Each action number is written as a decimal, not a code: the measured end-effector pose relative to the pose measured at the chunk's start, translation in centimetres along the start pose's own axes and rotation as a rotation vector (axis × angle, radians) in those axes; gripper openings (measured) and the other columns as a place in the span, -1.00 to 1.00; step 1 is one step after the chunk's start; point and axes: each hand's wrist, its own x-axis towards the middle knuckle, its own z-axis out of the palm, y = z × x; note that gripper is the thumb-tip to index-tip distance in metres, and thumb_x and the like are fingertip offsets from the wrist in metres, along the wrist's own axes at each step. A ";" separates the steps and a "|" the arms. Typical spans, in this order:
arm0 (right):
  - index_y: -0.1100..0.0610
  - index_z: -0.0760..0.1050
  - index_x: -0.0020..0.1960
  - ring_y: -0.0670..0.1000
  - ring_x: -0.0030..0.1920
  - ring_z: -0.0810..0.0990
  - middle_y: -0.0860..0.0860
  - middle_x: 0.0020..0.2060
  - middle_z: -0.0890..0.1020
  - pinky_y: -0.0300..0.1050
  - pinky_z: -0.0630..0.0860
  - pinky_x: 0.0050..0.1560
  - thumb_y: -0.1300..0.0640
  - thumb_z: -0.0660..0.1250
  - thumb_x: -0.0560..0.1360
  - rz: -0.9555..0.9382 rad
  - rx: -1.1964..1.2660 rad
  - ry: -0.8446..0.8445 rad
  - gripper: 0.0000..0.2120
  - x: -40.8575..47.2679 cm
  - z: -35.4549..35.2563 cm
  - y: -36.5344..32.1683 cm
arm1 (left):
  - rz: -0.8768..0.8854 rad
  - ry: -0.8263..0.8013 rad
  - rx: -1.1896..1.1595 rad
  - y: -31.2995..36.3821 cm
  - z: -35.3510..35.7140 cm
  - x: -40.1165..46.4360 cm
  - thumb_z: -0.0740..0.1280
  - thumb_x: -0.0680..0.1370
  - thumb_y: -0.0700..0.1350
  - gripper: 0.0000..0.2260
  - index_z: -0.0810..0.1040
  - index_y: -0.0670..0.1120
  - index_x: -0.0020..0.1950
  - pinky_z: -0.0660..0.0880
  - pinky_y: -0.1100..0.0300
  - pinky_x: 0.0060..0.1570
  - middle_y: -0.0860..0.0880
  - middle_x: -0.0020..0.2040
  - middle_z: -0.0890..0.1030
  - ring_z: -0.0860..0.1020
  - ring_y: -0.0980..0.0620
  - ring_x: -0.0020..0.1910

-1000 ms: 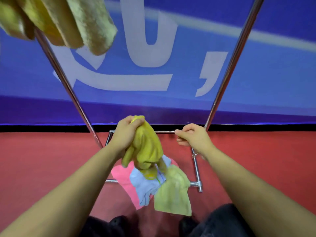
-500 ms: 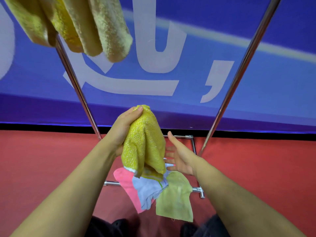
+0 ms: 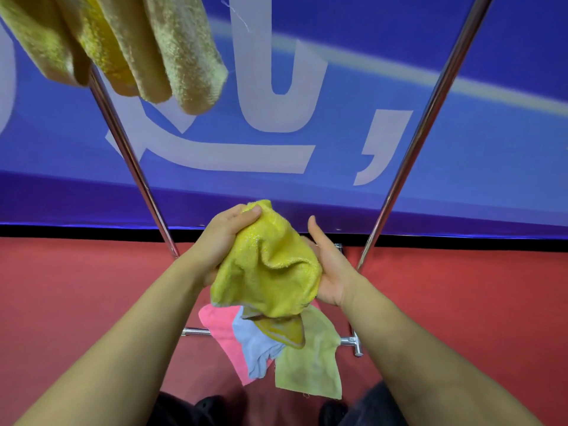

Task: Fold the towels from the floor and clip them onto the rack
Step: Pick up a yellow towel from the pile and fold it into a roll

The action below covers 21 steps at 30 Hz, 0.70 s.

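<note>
A crumpled yellow towel (image 3: 270,265) hangs between my hands above the rack's base. My left hand (image 3: 222,238) grips its top corner, thumb over the cloth. My right hand (image 3: 330,265) is against the towel's right side, palm up and thumb raised; its fingers are hidden behind the cloth. On the red floor below lie a pink towel (image 3: 221,329), a light blue towel (image 3: 255,348) and a pale green towel (image 3: 310,364). Several yellow-green folded towels (image 3: 123,47) hang at the top left. The rack's chrome poles (image 3: 132,161) rise left and right.
The rack's chrome base bar (image 3: 349,341) lies on the red floor (image 3: 76,287) under the towels. A blue banner with white lettering (image 3: 276,87) stands right behind the rack. My dark shoes (image 3: 212,408) show at the bottom edge.
My left hand lifted the yellow towel off the pile. My right hand left the rack's base bar, opened and came up against the towel's right side.
</note>
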 end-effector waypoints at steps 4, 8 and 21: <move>-0.12 0.18 0.57 0.10 0.21 0.67 0.01 0.27 0.65 0.14 0.57 0.23 -0.07 0.49 0.45 -0.192 -0.115 0.055 -0.21 0.3 1.0 -0.1 | -0.031 0.116 0.150 -1.5 0.3 0.4 0.45 0.56 0.02 -0.78 0.55 -0.03 -0.22 0.41 0.10 -0.22 -0.05 -0.29 0.60 0.53 0.00 -0.32; -0.04 0.36 0.49 0.10 0.17 0.69 0.07 0.19 0.69 0.08 0.62 0.14 0.26 0.58 0.36 -0.427 -0.429 0.113 -0.22 -0.1 2.2 0.8 | -0.058 0.008 0.183 -1.5 0.8 0.3 0.40 0.54 0.17 -0.69 0.62 -0.08 -0.08 0.32 0.13 -0.32 -0.16 -0.26 0.47 0.42 -0.05 -0.32; 0.03 0.47 0.43 0.08 -0.01 0.69 0.10 0.04 0.70 -0.02 0.64 0.05 0.39 0.37 0.47 -0.476 -0.287 -0.084 -0.42 -2.2 3.3 -1.9 | -0.179 -0.122 0.014 -2.7 2.2 -0.3 0.02 0.59 0.34 -0.37 0.55 -0.03 0.39 0.50 -0.02 0.30 -0.12 0.31 0.64 0.59 -0.08 0.32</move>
